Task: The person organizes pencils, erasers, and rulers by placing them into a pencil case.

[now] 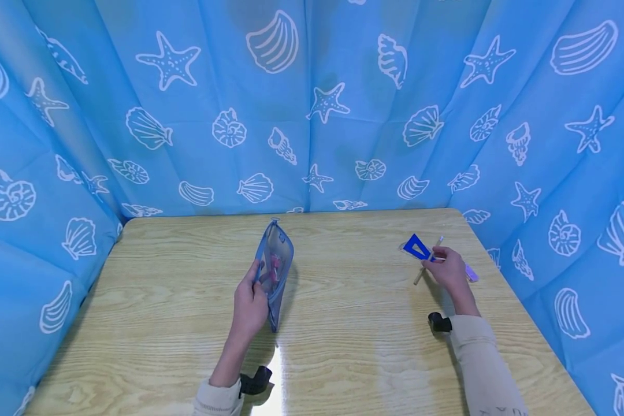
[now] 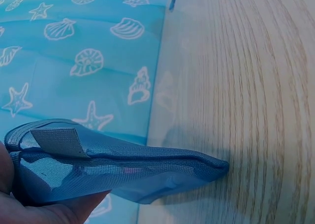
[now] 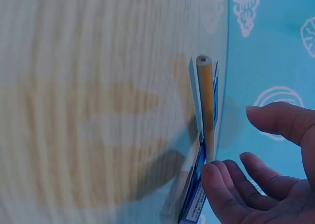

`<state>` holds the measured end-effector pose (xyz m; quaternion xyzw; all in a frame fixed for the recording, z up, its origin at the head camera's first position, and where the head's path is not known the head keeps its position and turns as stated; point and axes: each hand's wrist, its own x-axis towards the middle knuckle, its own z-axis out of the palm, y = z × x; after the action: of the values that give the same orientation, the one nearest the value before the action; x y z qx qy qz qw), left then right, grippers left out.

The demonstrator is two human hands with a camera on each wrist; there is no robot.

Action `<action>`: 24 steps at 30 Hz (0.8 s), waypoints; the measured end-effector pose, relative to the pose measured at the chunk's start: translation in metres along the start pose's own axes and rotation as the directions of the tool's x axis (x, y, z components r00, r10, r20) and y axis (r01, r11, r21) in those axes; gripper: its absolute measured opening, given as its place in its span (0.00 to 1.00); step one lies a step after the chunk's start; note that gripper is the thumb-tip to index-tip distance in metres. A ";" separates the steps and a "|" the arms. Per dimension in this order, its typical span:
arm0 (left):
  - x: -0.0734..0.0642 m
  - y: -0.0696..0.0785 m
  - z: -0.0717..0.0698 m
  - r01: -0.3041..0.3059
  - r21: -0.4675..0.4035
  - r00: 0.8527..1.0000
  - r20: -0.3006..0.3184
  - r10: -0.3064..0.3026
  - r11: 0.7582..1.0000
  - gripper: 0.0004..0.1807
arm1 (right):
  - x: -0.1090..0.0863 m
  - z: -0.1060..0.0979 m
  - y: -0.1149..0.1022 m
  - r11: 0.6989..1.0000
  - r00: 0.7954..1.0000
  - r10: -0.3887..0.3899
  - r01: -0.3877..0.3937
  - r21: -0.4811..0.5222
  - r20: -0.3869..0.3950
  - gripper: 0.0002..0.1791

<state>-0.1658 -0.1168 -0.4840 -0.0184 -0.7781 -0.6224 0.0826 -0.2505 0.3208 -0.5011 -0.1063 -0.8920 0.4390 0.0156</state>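
My left hand [image 1: 251, 303] grips the near side of a blue mesh zip pouch [image 1: 274, 303], thumb on one side and fingers on the other. The pouch stands on edge with its mouth spread upward, and a small pink item [image 1: 275, 267] shows inside. At the right, my right hand [image 1: 449, 270] reaches over a pencil [image 1: 419, 275] and a blue triangle with a cut-out [image 1: 413, 247]. In the right wrist view the thumb stands well apart from the fingers, whose fingertips [image 3: 211, 174] are right at the pencil [image 3: 204, 96]. A purple item [image 1: 471, 273] lies beyond the hand.
A wooden table [image 1: 343, 323] spreads under both hands. Blue curtains [image 1: 312, 133] with white shell and starfish prints hang along its back and sides. Dark wrist cameras sit on both forearms. A blue piece with a white label [image 3: 197, 204] shows low beside the right fingers.
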 end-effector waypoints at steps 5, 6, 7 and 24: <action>0.000 -0.001 0.000 -0.004 -0.017 1.000 -0.003 0.004 1.000 0.30 | 0.007 -0.003 0.002 0.998 0.999 0.033 -0.032 -0.048 0.023 0.37; 0.000 -0.001 0.000 -0.003 -0.013 1.000 -0.007 0.003 1.000 0.30 | 0.008 -0.004 0.002 0.997 0.999 0.042 -0.040 -0.061 0.028 0.38; 0.001 -0.001 0.000 -0.007 -0.010 1.000 -0.009 0.007 1.000 0.30 | 0.010 -0.004 0.002 0.997 0.998 0.048 -0.046 -0.067 0.032 0.38; 0.001 -0.003 -0.001 -0.009 -0.005 1.000 -0.006 0.009 1.000 0.30 | 0.022 -0.006 0.005 0.989 0.997 0.039 -0.029 -0.147 0.065 0.42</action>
<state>-0.1673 -0.1184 -0.4862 -0.0203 -0.7763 -0.6238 0.0879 -0.2700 0.3328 -0.5031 -0.1071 -0.9198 0.3763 -0.0300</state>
